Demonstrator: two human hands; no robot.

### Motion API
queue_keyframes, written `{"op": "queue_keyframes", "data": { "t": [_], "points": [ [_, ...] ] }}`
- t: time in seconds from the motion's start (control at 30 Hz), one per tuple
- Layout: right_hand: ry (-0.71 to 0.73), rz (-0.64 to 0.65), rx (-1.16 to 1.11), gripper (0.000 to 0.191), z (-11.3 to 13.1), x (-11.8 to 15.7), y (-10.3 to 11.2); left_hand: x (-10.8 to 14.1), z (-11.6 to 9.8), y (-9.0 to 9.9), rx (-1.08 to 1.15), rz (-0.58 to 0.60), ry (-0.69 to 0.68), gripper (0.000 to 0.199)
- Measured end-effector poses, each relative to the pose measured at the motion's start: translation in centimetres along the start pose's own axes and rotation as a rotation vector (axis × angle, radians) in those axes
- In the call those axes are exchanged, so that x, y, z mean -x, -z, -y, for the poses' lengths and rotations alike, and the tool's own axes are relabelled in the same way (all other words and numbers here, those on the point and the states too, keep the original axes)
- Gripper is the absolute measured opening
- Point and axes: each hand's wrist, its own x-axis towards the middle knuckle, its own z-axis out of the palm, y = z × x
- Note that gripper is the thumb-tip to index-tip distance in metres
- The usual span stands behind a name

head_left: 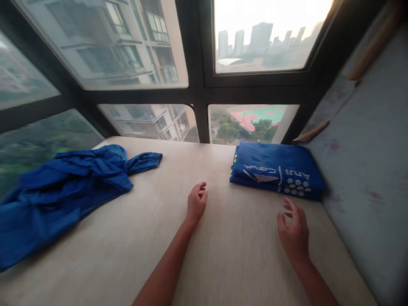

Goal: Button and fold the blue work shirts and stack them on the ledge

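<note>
A folded blue garment (pixel 264 159) with white printed lettering and dots lies at the back right of the pale wooden surface (pixel 223 255). Just in front of its near edge is my right hand (pixel 295 229), fingers curved and apart, holding nothing. My left hand (pixel 196 203) is over the middle of the surface, left of the folded garment, with fingers loosely bent and nothing in them. On the left a second blue garment (pixel 73 182) lies loose and crumpled, one sleeve stretched toward the middle. Neither hand touches it.
Dark window frames (pixel 199 80) rise along the back and left edges, with buildings and trees outside. A pale patterned wall (pixel 366 170) bounds the right side, close to the folded garment. Peeling strips (pixel 310 132) stick out from that wall near the window corner.
</note>
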Motion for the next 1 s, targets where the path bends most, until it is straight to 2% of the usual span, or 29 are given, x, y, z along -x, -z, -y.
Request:
{"op": "queue_keyframes", "data": {
  "t": [0.13, 0.23, 0.3, 0.4, 0.5, 0.6, 0.73, 0.83, 0.9, 1.0],
  "points": [
    [-0.036, 0.362, -0.118, 0.041, 3.8, 5.7, -2.0, 5.2, 3.5, 10.5, -0.192, -0.123, 0.096, 0.035],
    [-0.009, 0.474, -0.114, 0.042, 4.7, 7.9, -3.5, 7.0, 5.3, 18.5, -0.36, -0.248, 0.192, 0.037],
    [0.036, 0.501, -0.072, 0.042, 4.6, 8.5, -4.2, 7.1, 6.0, 23.8, -0.477, -0.343, 0.256, 0.04],
    [0.068, 0.521, -0.008, 0.041, 4.0, 8.5, -4.7, 5.8, 6.5, 31.0, -0.61, -0.466, 0.328, 0.046],
    [0.078, 0.519, 0.039, 0.04, 3.8, 8.3, -4.9, 3.0, 6.3, 36.2, -0.801, -0.539, 0.373, 0.058],
    [0.11, 0.518, 0.059, 0.039, 3.9, 8.4, -5.1, -1.0, 5.6, 38.3, -1.01, -0.555, 0.323, 0.071],
    [0.138, 0.484, 0.097, 0.038, 3.8, 8.7, -5.4, -6.8, 5.2, 38.1, -1.083, -0.466, 0.199, 0.088],
    [0.154, 0.456, 0.108, 0.035, 3.7, 8.7, -5.7, -9.9, 5.9, 38.1, -1.011, -0.401, 0.219, 0.095],
    [0.16, 0.443, 0.105, 0.034, 3.7, 8.6, -5.9, -10.9, 7.0, 38.3, -0.903, -0.38, 0.248, 0.085],
    [0.151, 0.44, 0.116, 0.035, 4.0, 8.5, -5.9, -10.9, 8.8, 38.5, -0.795, -0.363, 0.218, 0.047]
  ]
}}
